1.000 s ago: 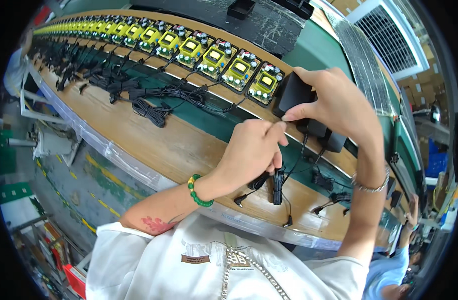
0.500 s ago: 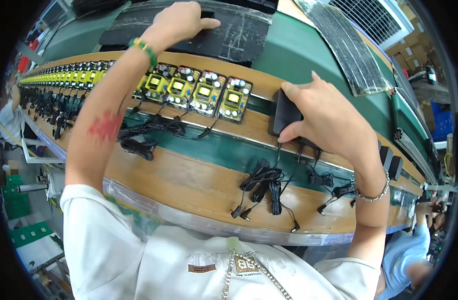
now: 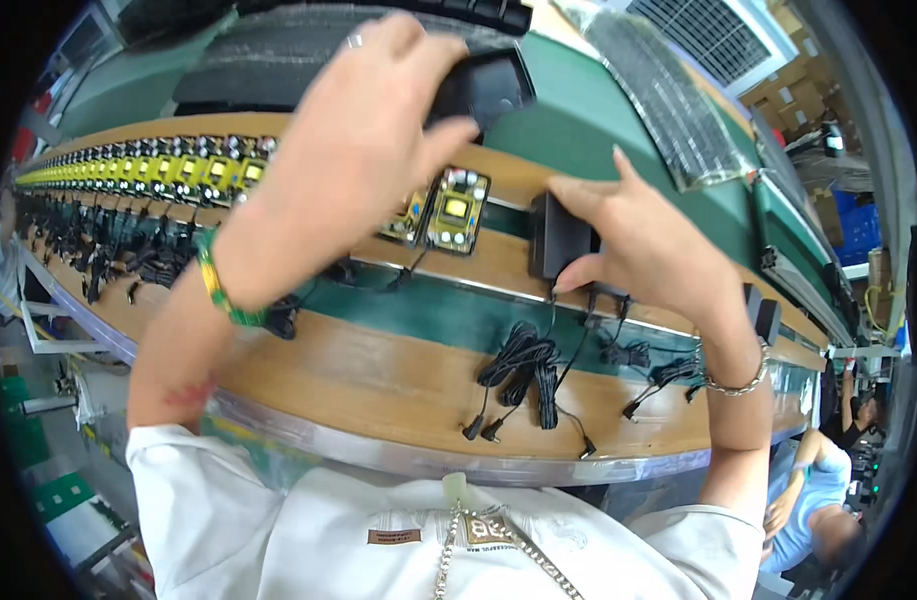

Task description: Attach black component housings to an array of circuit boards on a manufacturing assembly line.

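My left hand (image 3: pixel 363 145), slightly blurred, is raised over the row of circuit boards. Its thumb and fingers close on a black, hollow plastic housing cover (image 3: pixel 496 92). Below that, an open power adapter (image 3: pixel 457 212) lies in the row, its yellow transformer and components showing. My right hand (image 3: pixel 648 235) grips a closed black power adapter (image 3: pixel 556 238) by its ends, thumb at the near end. Black cables (image 3: pixel 526 365) hang in coiled bundles toward me from the adapters.
A long row of open adapters (image 3: pixel 143 175) runs off left along the wooden rail. A wooden ledge (image 3: pixel 408 390) lies nearer me. Beyond the rail are a green belt (image 3: pixel 578 120) and a bubble-wrap-like sheet (image 3: pixel 668 110). Another person (image 3: pixel 813 500) sits at right.
My left hand has come back from the dark sheet toward me and right, now carrying a black housing cover. My right hand stays on its adapter.
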Action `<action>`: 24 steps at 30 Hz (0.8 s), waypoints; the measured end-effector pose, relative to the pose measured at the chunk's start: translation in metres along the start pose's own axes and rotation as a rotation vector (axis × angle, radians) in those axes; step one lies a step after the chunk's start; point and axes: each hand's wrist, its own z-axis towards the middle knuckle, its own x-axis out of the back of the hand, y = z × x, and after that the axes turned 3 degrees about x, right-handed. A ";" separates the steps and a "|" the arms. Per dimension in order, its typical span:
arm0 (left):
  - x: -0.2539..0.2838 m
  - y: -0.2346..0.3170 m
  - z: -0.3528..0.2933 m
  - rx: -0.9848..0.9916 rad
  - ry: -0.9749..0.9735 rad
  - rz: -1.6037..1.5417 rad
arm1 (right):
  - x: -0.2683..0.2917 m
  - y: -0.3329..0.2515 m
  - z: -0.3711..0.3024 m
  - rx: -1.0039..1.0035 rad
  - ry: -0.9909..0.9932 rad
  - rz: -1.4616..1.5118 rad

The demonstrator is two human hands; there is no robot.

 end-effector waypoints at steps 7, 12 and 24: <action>0.004 0.011 -0.059 -0.264 0.173 -0.186 | -0.025 -0.001 -0.020 0.131 0.292 0.088; 0.016 0.015 -0.075 -0.130 0.083 -0.494 | -0.018 -0.040 -0.017 0.376 0.647 0.977; -0.021 0.011 -0.123 -0.042 0.289 -0.137 | -0.029 -0.035 0.038 0.183 0.600 0.909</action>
